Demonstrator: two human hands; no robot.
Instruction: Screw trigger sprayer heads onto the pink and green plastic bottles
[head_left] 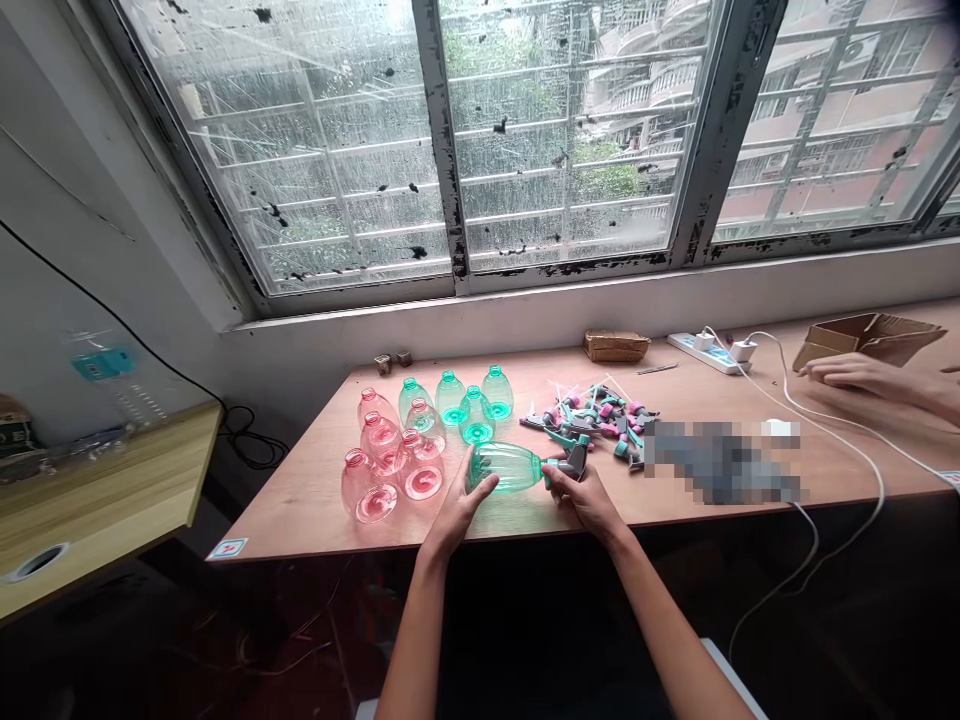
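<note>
A clear green plastic bottle [506,467] lies sideways in the air just over the table, its neck pointing right. My left hand [466,500] is wrapped round its base end. In my right hand [589,497] is a grey and green spray trigger head [574,460], held at the bottle's mouth; whether the thread has caught I cannot tell. Left of my hands stand several pink bottles [367,487], upright and without heads. Several green bottles [450,398] stand behind them. A pile of loose spray heads [600,415] in grey, green and pink lies beyond my right hand.
A white power strip [709,353] with plugged-in chargers sits at the back right, its cables crossing the table. Near it are a brown wrapped block [616,346] and an open cardboard box [862,340]. Another person's hand [862,380] rests by the box. A blurred patch covers the table's right part.
</note>
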